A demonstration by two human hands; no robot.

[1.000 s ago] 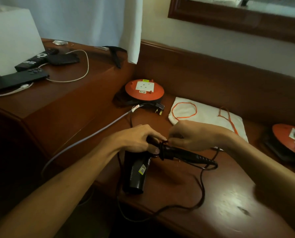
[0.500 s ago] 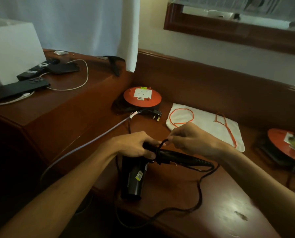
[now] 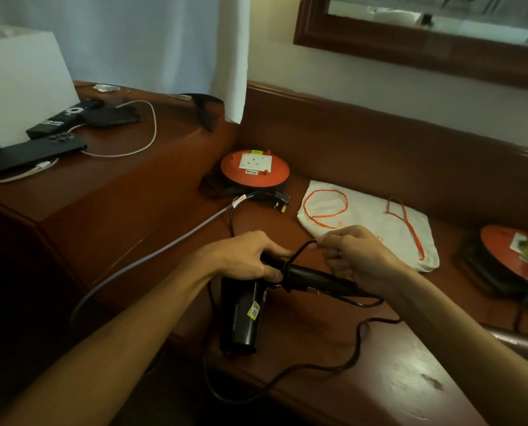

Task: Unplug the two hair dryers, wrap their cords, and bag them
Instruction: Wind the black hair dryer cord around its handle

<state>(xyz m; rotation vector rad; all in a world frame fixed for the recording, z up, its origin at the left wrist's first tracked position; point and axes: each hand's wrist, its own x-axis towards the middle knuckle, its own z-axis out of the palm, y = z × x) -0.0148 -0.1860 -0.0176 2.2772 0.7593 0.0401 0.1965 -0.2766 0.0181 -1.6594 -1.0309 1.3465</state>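
We see the left hand (image 3: 244, 256) clenched on the black hair dryer (image 3: 247, 315) at desk (image 3: 333, 348) centre, barrel toward 6 o'clock. Right hand (image 3: 355, 256) pinches its cord (image 3: 299, 252), looped on the handle. White bag (image 3: 367, 222) at 1 o'clock; plug (image 3: 279, 199) lies loose at 12.

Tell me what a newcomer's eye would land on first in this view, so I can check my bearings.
First, the two hands at centre: the left hand grips the black hair dryer while the right hand loops its cord around the handle. Next, the orange cable reel behind them with an unplugged plug beside it, and the white drawstring bag lying flat to the right.
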